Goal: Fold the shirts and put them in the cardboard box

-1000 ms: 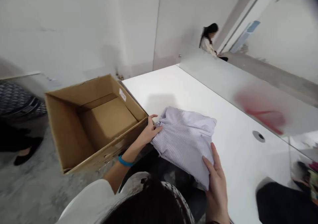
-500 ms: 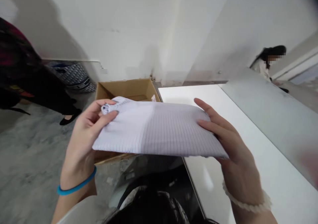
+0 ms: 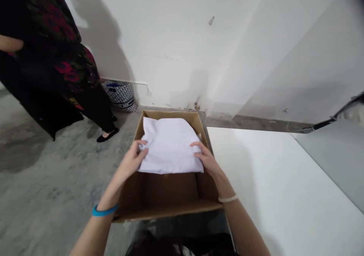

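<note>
A folded piece of striped fabric [image 3: 172,146], white to pale lilac with fine dark lines, is held level over an open cardboard box [image 3: 167,213]. My left hand [image 3: 133,158] pinches its left edge, where the cloth is bunched. At the right edge, my right hand [image 3: 207,158] grips the fabric between thumb and fingers. The cloth covers the far part of the box opening. Below its near edge the brown inside of the box shows. Whether the fabric touches the box floor, I cannot tell.
A white table [image 3: 273,180] stands right of the box, with a pale panel [image 3: 332,157] along its far side. Another person [image 3: 65,66] in dark flowered clothes stands at the left. A patterned basket [image 3: 121,96] sits by the wall.
Both hands have carried the folded fabric forward and down, away from me, to over the box. My view has shifted, so more of the box and the other person shows.
</note>
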The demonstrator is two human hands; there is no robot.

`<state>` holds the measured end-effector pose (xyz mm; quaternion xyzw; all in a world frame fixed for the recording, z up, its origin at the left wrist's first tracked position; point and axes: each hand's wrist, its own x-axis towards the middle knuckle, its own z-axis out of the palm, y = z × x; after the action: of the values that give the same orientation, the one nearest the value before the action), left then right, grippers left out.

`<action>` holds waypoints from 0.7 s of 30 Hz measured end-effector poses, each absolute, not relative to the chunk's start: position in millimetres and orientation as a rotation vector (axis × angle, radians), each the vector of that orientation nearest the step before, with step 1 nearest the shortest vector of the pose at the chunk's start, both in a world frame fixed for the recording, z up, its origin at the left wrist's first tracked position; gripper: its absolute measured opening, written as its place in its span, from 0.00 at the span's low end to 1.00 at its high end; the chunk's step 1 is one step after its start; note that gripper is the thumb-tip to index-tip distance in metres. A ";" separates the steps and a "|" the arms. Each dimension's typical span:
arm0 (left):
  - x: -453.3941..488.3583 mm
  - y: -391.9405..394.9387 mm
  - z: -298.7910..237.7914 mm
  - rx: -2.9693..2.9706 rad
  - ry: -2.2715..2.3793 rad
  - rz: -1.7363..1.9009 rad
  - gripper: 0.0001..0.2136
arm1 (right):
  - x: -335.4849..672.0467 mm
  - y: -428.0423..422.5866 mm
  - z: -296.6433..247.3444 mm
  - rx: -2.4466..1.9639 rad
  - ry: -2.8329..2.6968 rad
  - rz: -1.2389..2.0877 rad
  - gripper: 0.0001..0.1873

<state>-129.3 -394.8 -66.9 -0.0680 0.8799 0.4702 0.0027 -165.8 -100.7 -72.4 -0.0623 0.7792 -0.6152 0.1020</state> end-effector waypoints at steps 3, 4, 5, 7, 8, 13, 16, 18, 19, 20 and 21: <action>-117.5 -392.6 -110.1 -0.172 2.758 0.723 0.24 | -159.5 -100.4 -135.2 -0.119 2.456 -1.175 0.23; -113.5 -390.0 -116.1 -0.135 2.730 0.586 0.25 | -157.6 -100.1 -149.3 -0.116 2.467 -1.023 0.23; -110.0 -387.2 -118.2 -0.090 2.703 0.501 0.26 | -155.9 -99.7 -158.9 -0.123 2.468 -0.927 0.22; -104.5 -381.3 -115.3 -0.010 2.654 0.388 0.25 | -153.1 -98.3 -164.2 -0.133 2.474 -0.871 0.20; -102.1 -378.6 -112.5 0.016 2.635 0.328 0.24 | -151.6 -97.4 -160.9 -0.129 2.485 -0.857 0.19; -88.4 -358.4 -105.9 0.209 2.601 0.140 0.23 | -124.9 -89.6 -117.7 -0.164 2.708 -0.975 0.20; -82.7 -330.6 -101.0 0.396 2.645 0.257 0.24 | -81.1 -78.4 -94.7 -0.143 2.728 -1.352 0.20; -82.2 -305.5 -93.8 0.588 2.681 0.493 0.23 | -39.5 -67.0 -84.9 -0.039 2.644 -1.570 0.19; -82.6 -292.1 -89.6 0.711 2.674 0.645 0.21 | -15.7 -60.7 -81.7 0.047 2.604 -1.642 0.19; -83.1 -278.7 -85.4 0.842 2.642 0.792 0.20 | 9.5 -54.7 -79.6 0.163 2.574 -1.699 0.18; -83.6 -265.6 -81.6 0.969 2.590 0.914 0.19 | 35.6 -49.6 -78.4 0.301 2.547 -1.743 0.17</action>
<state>-83.6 -265.6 -81.6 0.3306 0.8834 0.3119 0.1144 35.6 -49.6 -78.4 0.0971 0.8212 -0.5620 0.0204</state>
